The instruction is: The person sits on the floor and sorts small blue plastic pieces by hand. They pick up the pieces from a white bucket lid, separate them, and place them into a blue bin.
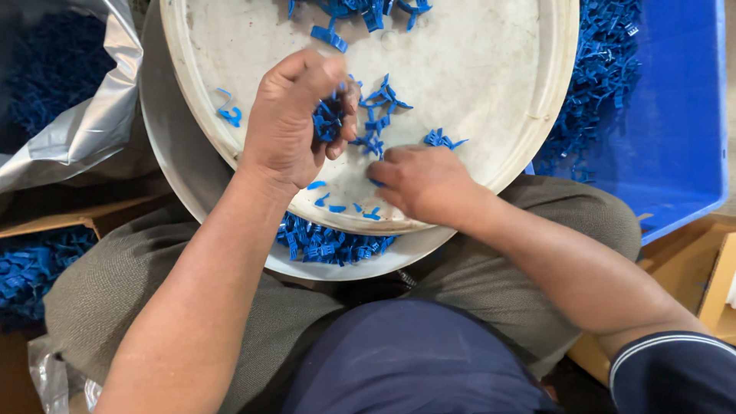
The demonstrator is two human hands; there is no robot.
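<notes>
Head view: sorting midway, left hand (pixel 295 115) fisted round gathered blue plastic clips (pixel 328 121), right hand (pixel 418 180) pinching one off white round tray (pixel 491 69), few loose left there, heaps in blue crate (pixel 675 115) and lower basin (pixel 192 180).

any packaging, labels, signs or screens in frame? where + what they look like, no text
Silver foil bag: top left, open, crinkled, blue plastic parts inside.
Cardboard box: left edge under the bag, brown, holds blue parts.
Blue plastic crate: right, rectangular, blue parts heaped along its left side.
Cardboard box flaps: lower right, plain brown.
Clear plastic bag: bottom left corner, crumpled.
No labels, signs or screens visible.
</notes>
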